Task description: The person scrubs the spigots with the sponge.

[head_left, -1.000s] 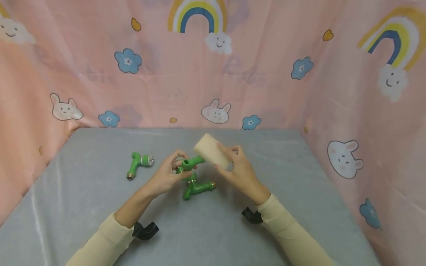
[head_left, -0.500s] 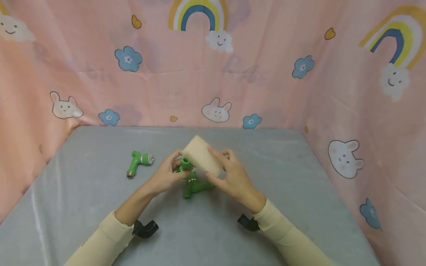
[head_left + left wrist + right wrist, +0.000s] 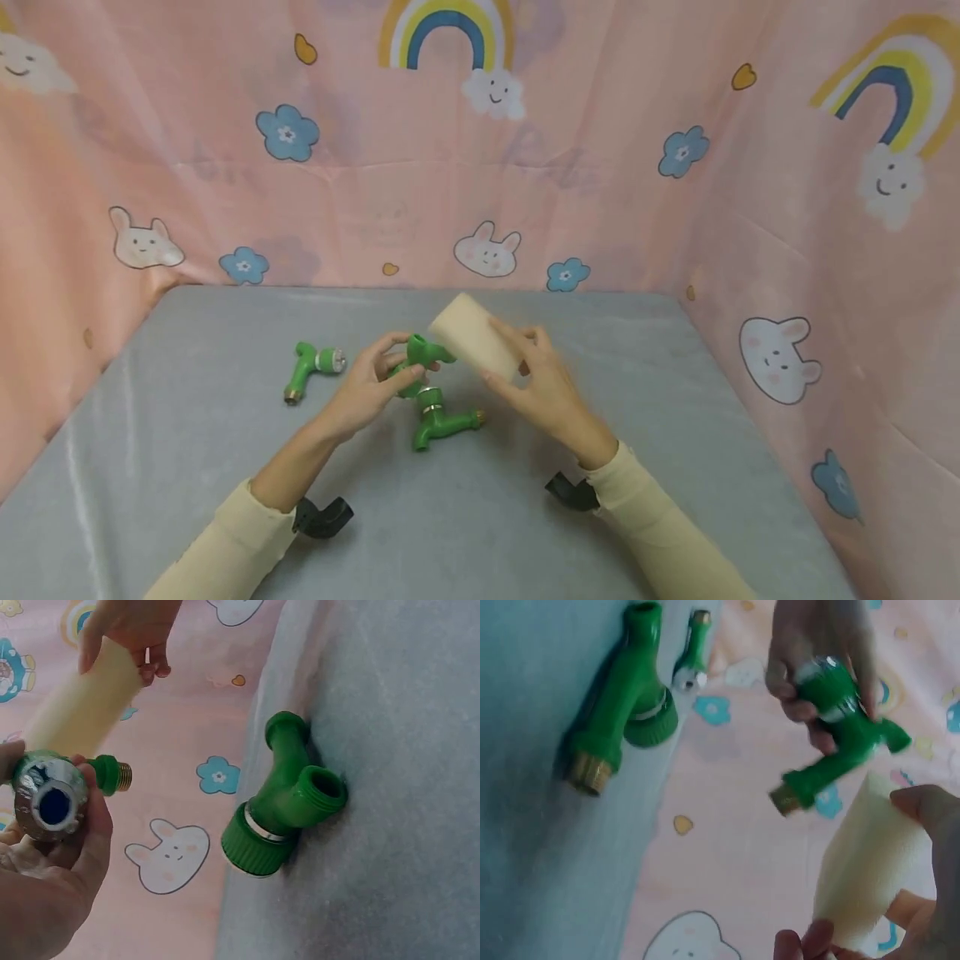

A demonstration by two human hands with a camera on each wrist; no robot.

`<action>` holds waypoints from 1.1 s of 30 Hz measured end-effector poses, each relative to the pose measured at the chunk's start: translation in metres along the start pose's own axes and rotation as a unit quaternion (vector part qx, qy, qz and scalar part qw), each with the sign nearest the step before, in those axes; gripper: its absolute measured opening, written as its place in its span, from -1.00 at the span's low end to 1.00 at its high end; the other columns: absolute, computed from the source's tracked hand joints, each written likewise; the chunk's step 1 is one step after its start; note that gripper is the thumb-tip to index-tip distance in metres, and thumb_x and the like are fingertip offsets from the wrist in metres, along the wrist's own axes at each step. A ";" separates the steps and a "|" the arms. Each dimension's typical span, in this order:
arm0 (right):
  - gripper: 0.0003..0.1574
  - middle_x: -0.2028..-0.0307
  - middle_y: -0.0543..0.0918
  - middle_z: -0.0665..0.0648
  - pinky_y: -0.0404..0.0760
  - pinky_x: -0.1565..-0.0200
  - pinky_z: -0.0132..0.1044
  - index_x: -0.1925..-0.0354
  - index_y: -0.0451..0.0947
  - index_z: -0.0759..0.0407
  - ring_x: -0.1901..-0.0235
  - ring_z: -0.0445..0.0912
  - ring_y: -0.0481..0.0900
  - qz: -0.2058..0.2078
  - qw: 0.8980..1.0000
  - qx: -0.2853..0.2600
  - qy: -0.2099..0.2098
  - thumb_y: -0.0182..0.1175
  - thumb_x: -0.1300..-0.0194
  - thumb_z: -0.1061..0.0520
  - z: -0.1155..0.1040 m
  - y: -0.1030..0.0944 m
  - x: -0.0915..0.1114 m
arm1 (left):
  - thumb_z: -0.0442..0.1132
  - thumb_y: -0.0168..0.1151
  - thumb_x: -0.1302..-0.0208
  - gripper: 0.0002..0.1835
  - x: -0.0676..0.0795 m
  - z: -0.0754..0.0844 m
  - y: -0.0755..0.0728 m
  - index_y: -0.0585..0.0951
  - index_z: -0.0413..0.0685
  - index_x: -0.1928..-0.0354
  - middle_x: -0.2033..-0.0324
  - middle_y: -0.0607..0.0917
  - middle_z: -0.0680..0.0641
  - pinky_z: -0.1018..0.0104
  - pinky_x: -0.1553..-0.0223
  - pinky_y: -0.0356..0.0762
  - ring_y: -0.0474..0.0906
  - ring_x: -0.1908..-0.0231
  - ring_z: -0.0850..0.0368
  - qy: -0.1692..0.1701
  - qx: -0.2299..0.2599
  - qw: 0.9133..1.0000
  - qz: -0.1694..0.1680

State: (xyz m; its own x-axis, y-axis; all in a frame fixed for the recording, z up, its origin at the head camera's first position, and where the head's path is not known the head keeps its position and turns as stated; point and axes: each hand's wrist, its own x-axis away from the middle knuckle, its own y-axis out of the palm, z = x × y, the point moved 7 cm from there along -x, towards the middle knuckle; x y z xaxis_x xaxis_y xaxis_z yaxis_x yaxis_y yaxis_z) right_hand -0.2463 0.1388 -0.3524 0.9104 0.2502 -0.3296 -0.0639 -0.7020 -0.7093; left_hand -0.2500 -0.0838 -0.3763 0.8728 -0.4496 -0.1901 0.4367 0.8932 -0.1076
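Raised above the table, my left hand [image 3: 363,387] grips a green tap [image 3: 423,352] by its round knob end. The tap's brass-threaded inlet [image 3: 786,801] points away from that hand in the right wrist view. My right hand [image 3: 551,396] pinches a cream sponge [image 3: 476,337] between thumb and fingers, tilted close to the right of the held tap. I cannot tell whether the sponge touches it. Below the held tap, a second green tap [image 3: 447,423] lies on the table. A third green tap [image 3: 303,372] lies left of my left hand.
A grey cloth covers the table [image 3: 480,533]. Pink printed curtain [image 3: 615,183] hangs along the back and sides. A black curved bracket shows under the left wrist [image 3: 322,518], and another black bracket [image 3: 573,492] under the right wrist.
The sponge swung left over the held tap, then back to the right. The held tap has turned in my left hand, its open mouth now tipped higher. The taps on the table stay put.
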 end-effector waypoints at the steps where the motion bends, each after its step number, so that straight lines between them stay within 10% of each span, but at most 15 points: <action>1: -0.12 -0.06 0.47 0.26 0.47 0.22 -0.26 -0.50 0.29 -0.12 0.25 0.07 0.48 -0.010 1.000 -0.007 -0.004 0.36 -0.28 -0.08 -0.002 0.003 0.000 | -0.24 0.09 -0.54 -0.62 0.000 0.001 -0.001 0.37 -0.13 -0.30 -0.03 0.75 -0.17 0.21 0.03 0.68 0.72 0.11 0.23 0.000 0.003 1.000 0.003; 7: -0.13 -0.05 0.45 0.28 0.38 0.28 -0.30 -0.51 0.27 -0.04 0.27 0.04 0.41 -0.026 0.999 0.008 0.037 0.33 -0.34 -0.08 0.018 0.014 -0.001 | -0.19 0.09 -0.55 -0.59 0.004 0.004 -0.007 0.37 -0.09 -0.34 0.09 0.76 0.21 0.34 0.39 0.63 0.61 0.20 0.25 0.005 0.022 1.000 0.002; 18: -0.12 -0.03 0.48 0.29 0.54 0.22 -0.24 -0.50 0.29 -0.06 0.29 -0.01 0.47 -0.011 0.999 -0.035 0.012 0.35 -0.30 -0.07 0.005 0.016 0.000 | -0.30 0.06 -0.52 -0.49 0.003 0.004 0.001 0.30 -0.24 -0.44 -0.22 0.53 -0.41 0.26 0.00 0.69 0.69 0.07 0.17 -0.009 0.013 0.999 -0.051; 25: -0.18 -0.11 0.43 0.35 0.49 0.26 -0.32 -0.52 0.25 0.01 0.27 -0.03 0.43 -0.030 0.997 -0.053 0.037 0.26 -0.40 -0.01 0.025 0.018 -0.004 | -0.32 0.11 -0.50 -0.55 -0.001 0.005 0.009 0.45 -0.15 -0.39 -0.16 0.57 -0.05 0.36 0.08 0.59 0.58 0.15 0.23 0.020 -0.045 0.995 -0.084; 33: -0.20 -0.14 0.45 0.35 0.65 0.12 -0.08 -0.49 0.32 -0.03 0.08 0.08 0.52 -0.065 0.992 -0.103 -0.026 0.31 -0.35 0.05 0.003 0.017 -0.001 | -0.38 0.10 -0.48 -0.62 0.001 0.002 0.016 0.46 -0.27 -0.28 -0.12 0.59 -0.27 0.42 0.06 0.59 0.56 0.10 0.27 0.026 -0.066 0.992 -0.107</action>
State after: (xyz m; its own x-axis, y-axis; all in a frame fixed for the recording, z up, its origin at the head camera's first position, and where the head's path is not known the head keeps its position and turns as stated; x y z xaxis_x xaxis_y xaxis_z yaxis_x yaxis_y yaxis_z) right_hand -0.2494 0.1287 -0.3656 0.8826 0.3784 -0.2789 0.1429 -0.7813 -0.6076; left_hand -0.2414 -0.0696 -0.3760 0.7494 -0.6313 -0.1996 0.5746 0.7699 -0.2776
